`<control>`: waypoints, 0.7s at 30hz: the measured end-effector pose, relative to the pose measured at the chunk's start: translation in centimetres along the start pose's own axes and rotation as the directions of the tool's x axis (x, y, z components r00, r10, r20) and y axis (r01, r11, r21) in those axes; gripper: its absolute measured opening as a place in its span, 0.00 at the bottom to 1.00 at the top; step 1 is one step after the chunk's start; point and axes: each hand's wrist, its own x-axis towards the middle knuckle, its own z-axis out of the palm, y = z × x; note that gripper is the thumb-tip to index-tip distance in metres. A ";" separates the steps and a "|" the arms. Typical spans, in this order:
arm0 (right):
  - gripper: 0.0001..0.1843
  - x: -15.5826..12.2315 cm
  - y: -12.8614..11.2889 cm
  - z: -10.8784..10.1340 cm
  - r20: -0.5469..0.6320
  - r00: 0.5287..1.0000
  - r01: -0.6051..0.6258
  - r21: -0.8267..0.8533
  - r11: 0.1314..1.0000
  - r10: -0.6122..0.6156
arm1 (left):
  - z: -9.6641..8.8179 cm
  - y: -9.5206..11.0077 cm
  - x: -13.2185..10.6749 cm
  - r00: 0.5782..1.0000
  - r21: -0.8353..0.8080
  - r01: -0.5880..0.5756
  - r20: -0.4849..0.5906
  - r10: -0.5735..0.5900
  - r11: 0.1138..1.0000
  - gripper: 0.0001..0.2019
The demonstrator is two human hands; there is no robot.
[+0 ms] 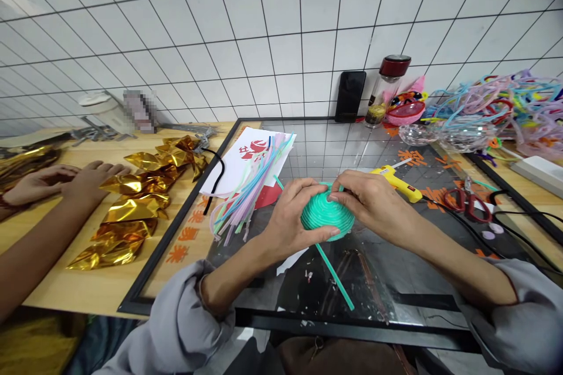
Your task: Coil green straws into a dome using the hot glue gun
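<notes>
A green dome coiled from fuzzy pipe cleaners (323,217) is held over the glass panel. My left hand (290,214) wraps its left side, thumb along the lower edge and fingers on top. With fingertips pinched, my right hand (365,196) presses at the upper right of the dome; whether a strand is between them is hidden. A straight green pipe cleaner (335,277) sticks out below the dome toward the front edge. Left of my left hand lies a bundle of pastel pipe cleaners (253,187) on white paper (237,155) with a red print.
A yellow glue gun (398,183) and red-handled scissors (468,204) lie right, with cables. Behind stand a black phone (350,96), a bottle (387,91) and a tangled pipe-cleaner heap (497,105). At left, another person's hands (65,181) rest near gold foil (132,208).
</notes>
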 end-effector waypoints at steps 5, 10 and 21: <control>0.07 0.0 0.1 0.0 -0.001 1.000 0.010 0.008 1.000 -0.010 | -0.2 0.1 0.1 0.994 0.134 -0.108 0.005 0.108 0.985 0.29; 0.09 0.0 0.1 0.0 -0.001 1.000 0.004 0.007 1.000 -0.004 | -0.2 0.2 0.0 0.990 0.235 -0.144 0.026 0.142 0.961 0.26; 0.14 0.0 0.6 0.2 -0.008 0.995 0.099 0.013 0.995 -0.098 | -0.4 0.6 0.3 0.992 0.178 -0.127 0.014 0.127 0.976 0.24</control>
